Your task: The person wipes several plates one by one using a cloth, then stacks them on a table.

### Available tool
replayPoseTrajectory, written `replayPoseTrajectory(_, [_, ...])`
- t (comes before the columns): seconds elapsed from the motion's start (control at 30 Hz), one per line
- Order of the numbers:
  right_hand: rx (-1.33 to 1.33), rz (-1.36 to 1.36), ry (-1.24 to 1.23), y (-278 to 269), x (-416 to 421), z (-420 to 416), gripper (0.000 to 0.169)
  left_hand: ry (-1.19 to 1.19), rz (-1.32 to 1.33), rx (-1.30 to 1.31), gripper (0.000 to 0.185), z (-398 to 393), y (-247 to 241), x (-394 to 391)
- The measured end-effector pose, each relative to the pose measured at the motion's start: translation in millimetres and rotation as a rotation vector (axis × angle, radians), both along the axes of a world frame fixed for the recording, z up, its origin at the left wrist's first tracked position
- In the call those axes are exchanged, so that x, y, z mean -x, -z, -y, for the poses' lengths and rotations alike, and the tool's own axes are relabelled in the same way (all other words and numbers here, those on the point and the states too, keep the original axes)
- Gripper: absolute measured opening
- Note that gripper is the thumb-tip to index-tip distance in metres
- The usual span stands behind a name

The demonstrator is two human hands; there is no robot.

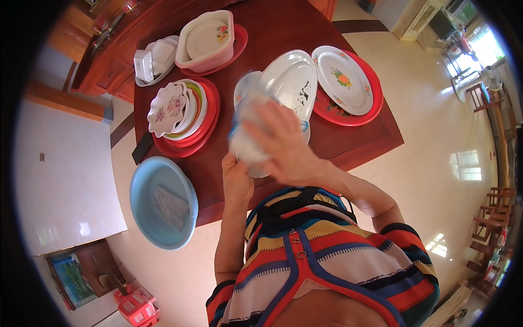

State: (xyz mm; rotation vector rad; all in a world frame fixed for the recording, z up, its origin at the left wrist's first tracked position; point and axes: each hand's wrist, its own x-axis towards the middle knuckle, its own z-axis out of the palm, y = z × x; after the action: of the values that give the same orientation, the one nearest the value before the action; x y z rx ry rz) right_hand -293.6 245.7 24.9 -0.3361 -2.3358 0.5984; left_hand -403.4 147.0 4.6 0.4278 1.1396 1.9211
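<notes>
My left hand [238, 180] grips the lower edge of a white dish [259, 171], its thumb near the rim. Most of that dish is hidden. Blurred by motion, my right hand [282, 143] presses a whitish cloth [255, 122] against the dish with fingers spread over it. Just beyond my hands lies a white oval platter [289, 75] with dark marks on its right side. It overlaps other white dishes whose edges show beneath. To its right, an oval plate with orange flowers [342, 79] rests on a red tray [374, 98].
Left on the wooden table [278, 24] stands a stack of plates topped by a scalloped floral plate [167, 108]. Behind are white dishes [157, 57] and a pink-white basin [208, 41]. A light-blue basin [141, 204] with a greyish cloth [171, 206] sits at the left edge.
</notes>
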Motion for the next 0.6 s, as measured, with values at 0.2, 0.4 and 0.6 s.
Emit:
replayPoseTrajectory(0.2, [-0.291, 0.034, 0.102, 1, 25, -31, 0.061, 0.024, 0.084, -0.013, 0.032, 13, 5, 10])
replayPoseTrajectory(0.4, [-0.118, 0.026, 0.477, 36, 23, -118, 0.059, 0.015, 0.054, 0.06, 0.03, 24, -10, 17])
replayPoseTrajectory(0.6, [-0.179, 0.064, 0.203, 42, 26, -28, 0.064, -0.03, 0.101, 0.059, 0.03, 19, 0, 21])
